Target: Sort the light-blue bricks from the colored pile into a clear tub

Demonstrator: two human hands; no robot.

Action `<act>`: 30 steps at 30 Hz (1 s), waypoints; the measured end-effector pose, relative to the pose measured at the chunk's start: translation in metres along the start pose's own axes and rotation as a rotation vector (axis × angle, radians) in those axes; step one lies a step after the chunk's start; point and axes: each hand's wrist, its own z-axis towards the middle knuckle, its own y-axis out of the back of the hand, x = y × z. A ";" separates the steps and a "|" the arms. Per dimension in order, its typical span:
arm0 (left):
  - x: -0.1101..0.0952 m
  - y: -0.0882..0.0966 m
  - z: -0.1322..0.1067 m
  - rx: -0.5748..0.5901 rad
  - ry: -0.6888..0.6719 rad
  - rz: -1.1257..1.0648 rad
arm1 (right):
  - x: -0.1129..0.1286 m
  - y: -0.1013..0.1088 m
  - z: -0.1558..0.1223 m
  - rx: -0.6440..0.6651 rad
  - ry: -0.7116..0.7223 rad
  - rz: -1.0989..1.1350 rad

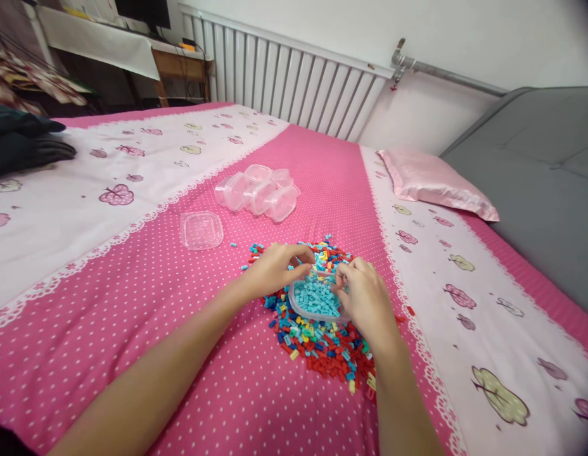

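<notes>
A heap of small bricks [322,345] in red, blue, yellow and light blue lies on the pink dotted bedspread [189,316]. In the heap sits a clear plastic tub [313,313] filled with light-blue bricks [315,296]. My left hand [275,269] rests at the tub's left rim, its fingers curled and pinched over the bricks. My right hand [363,294] is at the tub's right rim with its fingers bent together. What either hand pinches is too small to make out.
A clear lid [201,230] lies to the left of the heap. Several empty clear tubs [258,192] are piled behind it. A pink pillow [431,183] lies at the right, beside a grey sofa [545,190]. Dark clothes [23,142] sit at the far left.
</notes>
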 end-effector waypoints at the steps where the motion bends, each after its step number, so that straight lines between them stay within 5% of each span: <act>1: 0.002 0.003 0.000 -0.006 -0.004 0.016 | -0.001 0.000 0.000 -0.004 0.003 0.020; 7: 0.023 0.041 -0.001 0.053 0.164 0.270 | -0.005 0.002 0.001 -0.046 -0.014 0.114; 12: 0.025 0.065 -0.013 0.285 0.267 0.381 | -0.003 0.002 0.002 -0.028 -0.025 0.168; 17: 0.017 0.065 -0.022 0.449 0.351 0.489 | -0.002 0.001 0.003 0.013 -0.043 0.193; 30: 0.016 0.051 -0.024 0.435 0.335 0.665 | -0.005 0.000 0.003 0.059 -0.021 0.226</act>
